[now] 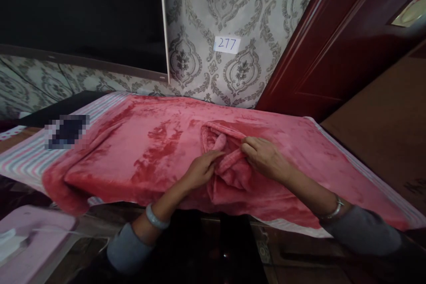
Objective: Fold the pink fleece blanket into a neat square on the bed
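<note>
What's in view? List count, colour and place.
Blanket: one, pink-red, centre
Bundle: one, pink, centre, perhaps part of blanket
Cloth: at least one, striped white, under blanket
Blurred item: one, dark, left, on cloth
Screen: one, black, upper left
Wallpaper: one, grey-patterned, behind
Card: one, white, on wallpaper
Door: one, dark red, upper right
Panel: one, brown, far right
Stool: one, pink, lower left
Bangles: two, pale and silver, wrists
Sleeves: two, grey, near bottom
Left hand: one, bare, at bundle
Right hand: one, bare, pinching bundle
</note>
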